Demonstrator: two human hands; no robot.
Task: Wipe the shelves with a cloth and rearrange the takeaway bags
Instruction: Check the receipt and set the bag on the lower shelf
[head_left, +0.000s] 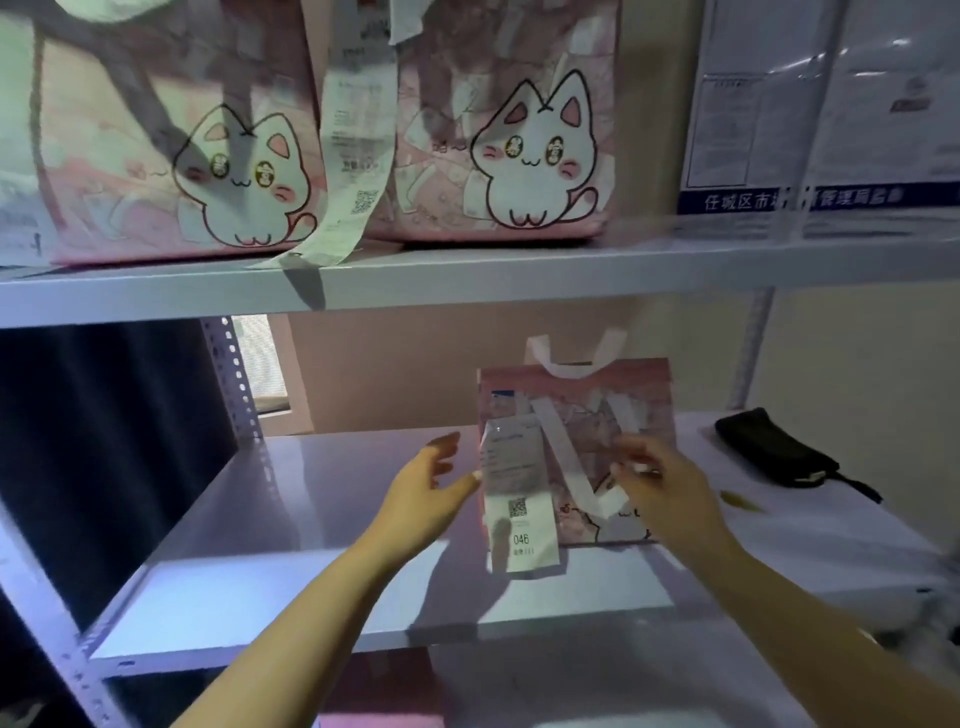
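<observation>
While a small pink takeaway bag (597, 415) stands on the middle shelf (291, 519), both hands reach in to it. To square it well, steady both sides and slide it level, keeping its hanging receipt (517, 499) free. The left hand (426, 493) is spread wide, fingers straight, its thumb tip touching the receipt's edge, holding nothing. The right hand (657, 483) lies against the bag's front, fingers bent near a white handle strip (569, 462); whether it pinches it I cannot tell.

Two bare forearms rise from the frame's lower edge, sleeveless, left hand (423, 491) and right hand (662, 480) without gloves or rings
</observation>
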